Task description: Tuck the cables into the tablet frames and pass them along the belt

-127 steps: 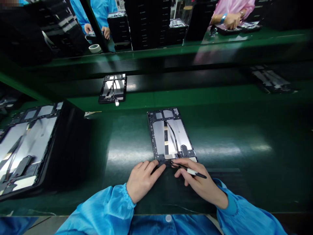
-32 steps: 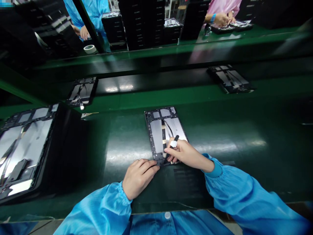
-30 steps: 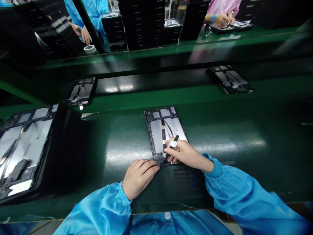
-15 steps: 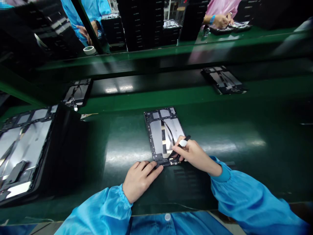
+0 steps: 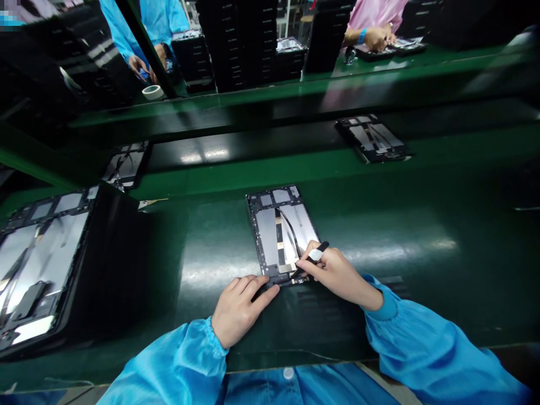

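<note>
An open tablet chassis (image 5: pixel 280 230) lies flat on the green bench, with silver panels, a gold strip and a thin black cable (image 5: pixel 289 228) across its middle. My left hand (image 5: pixel 242 312) grips its lower edge near the bottom-left corner, fingers curled over the rim. My right hand (image 5: pixel 333 273) pinches a black pen-shaped tool with a white band (image 5: pixel 316 255). The tool's tip reaches the lower right of the chassis beside the cable, partly hidden by my fingers.
Green bench surface (image 5: pixel 413 315) spreads right of the chassis. A large tablet frame (image 5: pixel 46 253) in a black holder sits left, with further frames (image 5: pixel 371 139) on a belt beyond. Behind stand black tray stacks (image 5: pixel 240 45), a tape roll (image 5: pixel 152 92) and co-workers' blue and pink sleeves.
My right hand has moved down and right, from mid-chassis to its lower right part, and the tool now leans right. The frames on the far belt sit further left.
</note>
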